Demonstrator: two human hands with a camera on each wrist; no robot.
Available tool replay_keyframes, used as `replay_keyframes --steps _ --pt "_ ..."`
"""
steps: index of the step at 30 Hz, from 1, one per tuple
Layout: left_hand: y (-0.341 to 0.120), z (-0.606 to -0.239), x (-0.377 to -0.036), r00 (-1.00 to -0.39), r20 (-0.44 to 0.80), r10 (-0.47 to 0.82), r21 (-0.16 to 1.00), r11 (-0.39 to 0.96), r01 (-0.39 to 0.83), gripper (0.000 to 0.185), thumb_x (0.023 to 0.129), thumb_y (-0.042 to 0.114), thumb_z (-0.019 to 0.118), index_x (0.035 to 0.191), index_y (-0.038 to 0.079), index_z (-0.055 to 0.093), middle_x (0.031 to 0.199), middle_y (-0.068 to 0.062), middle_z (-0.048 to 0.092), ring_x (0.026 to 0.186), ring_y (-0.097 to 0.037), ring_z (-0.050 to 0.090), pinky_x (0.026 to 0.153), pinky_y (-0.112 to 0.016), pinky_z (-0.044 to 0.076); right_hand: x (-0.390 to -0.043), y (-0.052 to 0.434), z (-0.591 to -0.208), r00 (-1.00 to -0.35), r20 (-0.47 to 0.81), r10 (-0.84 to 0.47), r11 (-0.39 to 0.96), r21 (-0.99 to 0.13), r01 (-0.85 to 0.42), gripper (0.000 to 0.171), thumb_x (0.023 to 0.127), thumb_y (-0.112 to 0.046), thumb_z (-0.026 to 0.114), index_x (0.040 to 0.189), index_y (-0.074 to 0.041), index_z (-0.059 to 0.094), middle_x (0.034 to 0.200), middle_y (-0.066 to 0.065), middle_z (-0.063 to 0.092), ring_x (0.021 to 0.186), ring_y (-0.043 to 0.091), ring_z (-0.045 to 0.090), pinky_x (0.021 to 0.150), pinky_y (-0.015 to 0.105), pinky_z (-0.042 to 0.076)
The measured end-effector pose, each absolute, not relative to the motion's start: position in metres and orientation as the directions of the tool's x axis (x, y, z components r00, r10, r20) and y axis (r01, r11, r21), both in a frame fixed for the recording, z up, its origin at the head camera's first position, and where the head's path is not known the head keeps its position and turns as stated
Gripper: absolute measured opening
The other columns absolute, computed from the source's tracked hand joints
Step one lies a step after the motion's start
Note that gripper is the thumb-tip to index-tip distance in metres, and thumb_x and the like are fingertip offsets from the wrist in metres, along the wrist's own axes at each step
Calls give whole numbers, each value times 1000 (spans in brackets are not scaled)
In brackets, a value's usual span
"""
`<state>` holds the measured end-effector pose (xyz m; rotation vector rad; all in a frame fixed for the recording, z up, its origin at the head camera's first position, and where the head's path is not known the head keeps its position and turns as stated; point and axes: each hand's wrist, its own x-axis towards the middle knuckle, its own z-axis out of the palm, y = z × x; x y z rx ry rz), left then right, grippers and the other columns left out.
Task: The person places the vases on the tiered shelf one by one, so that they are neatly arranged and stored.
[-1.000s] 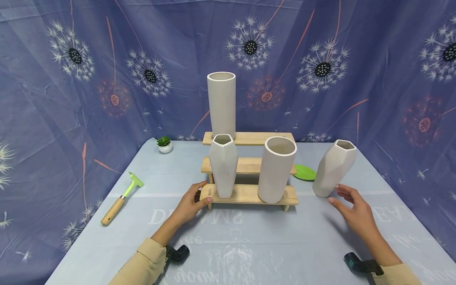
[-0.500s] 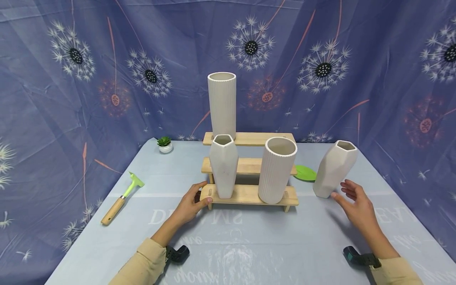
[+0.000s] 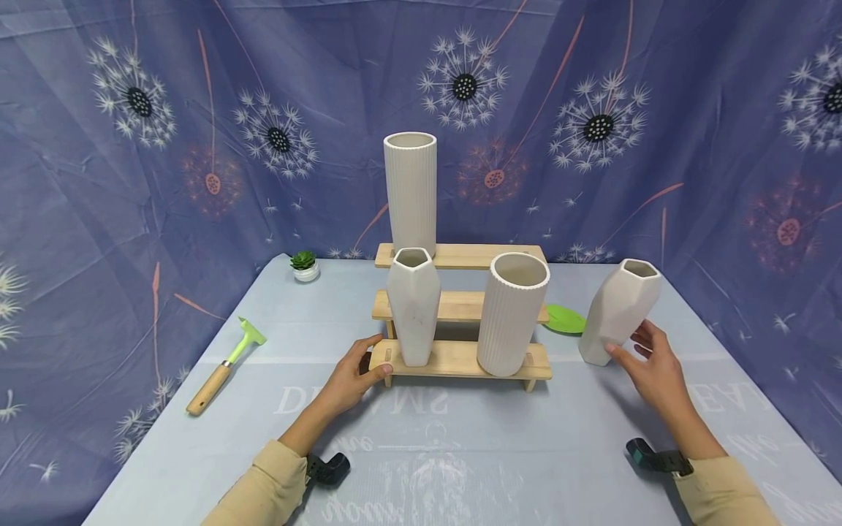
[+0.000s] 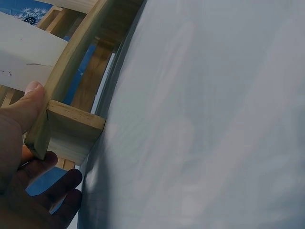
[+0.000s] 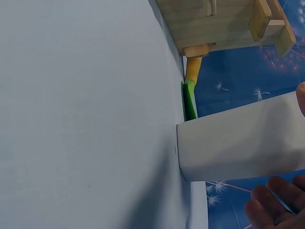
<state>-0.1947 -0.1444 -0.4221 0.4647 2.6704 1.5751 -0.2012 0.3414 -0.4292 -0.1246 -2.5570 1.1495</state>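
My left hand (image 3: 354, 378) grips the left end of the lowest step of a three-tier wooden display stand (image 3: 454, 351); in the left wrist view the thumb lies on top of the plank (image 4: 64, 71) and a finger is beneath it. At the right, an upright white faceted vase (image 3: 617, 314) stands on the table. My right hand (image 3: 658, 376) is at its lower right, the thumb over its front and the fingers beside its right side. In the right wrist view a gap shows between the fingers (image 5: 269, 205) and the vase.
A faceted vase (image 3: 413, 310) and a ribbed vase (image 3: 511, 314) stand on the lowest step, a tall ribbed vase (image 3: 411, 193) on the top one. A green-headed hand tool (image 3: 224, 369) and potted succulent (image 3: 305, 267) are at left. Part of a green tool (image 3: 563, 319) shows behind.
My right hand first drew slightly away from the faceted vase, then moved forward and left so its thumb overlaps the vase's front. The left hand and the stand have stayed put.
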Motion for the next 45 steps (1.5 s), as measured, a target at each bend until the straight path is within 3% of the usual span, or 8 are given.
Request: replay_keyframes --steps 8,20,21,24,28,40,42,45 --pt "-145 -423 -194 -952 159 262 863 432 263 62 89 11 64 141 -5 35 124 -24 49 102 -30 59 78 -20 48 -209 341 -427 -958 177 225 631 -776 5 92 88 -44 62 150 0 10 144 36 31 127 53 37 98 64 34" --pt "-144 -423 -195 -954 150 260 868 427 253 62 89 11 64 142 -5 34 125 -24 48 104 -33 59 80 -26 49 -218 344 -429 -961 160 227 605 -796 11 88 89 -44 61 147 4 16 141 36 35 125 52 40 95 64 37" --pt "-144 -423 -194 -954 149 260 869 427 251 62 89 11 64 142 -5 34 126 -24 48 105 -33 59 80 -26 49 -219 344 -430 -960 163 227 609 -793 9 88 89 -44 61 147 4 17 141 36 36 125 51 41 94 62 39" --pt "-144 -422 -194 -954 151 259 869 424 253 62 89 11 64 141 -6 34 126 -24 48 105 -33 59 80 -26 49 -221 346 -432 -959 177 224 619 -785 -1 85 89 -43 62 146 3 20 139 35 39 122 48 44 85 38 49" --pt "-144 -422 -194 -954 149 259 870 424 251 62 89 11 64 142 -5 34 126 -25 47 104 -32 59 79 -26 49 -223 347 -434 -957 195 213 630 -777 -18 81 89 -40 63 144 3 24 136 34 43 118 45 46 70 11 35" --pt "-145 -422 -194 -956 138 259 872 426 241 63 89 13 64 142 -4 34 126 -23 48 104 -31 58 79 -24 48 -228 351 -441 -954 218 206 633 -773 -40 80 87 -39 65 143 4 26 134 33 46 113 42 48 68 6 35" --pt "-145 -422 -194 -956 137 259 873 424 240 63 89 13 64 142 -4 34 126 -24 47 104 -31 59 80 -24 48 -229 351 -441 -950 224 216 635 -772 -37 80 87 -39 66 142 4 28 133 33 47 110 37 50 68 6 36" --pt "-145 -423 -195 -956 135 261 874 422 239 63 89 13 64 142 -4 34 127 -24 47 105 -31 58 80 -24 49 -228 351 -441 -947 228 228 644 -764 -29 80 86 -40 67 142 3 30 132 32 49 102 15 52 68 7 36"
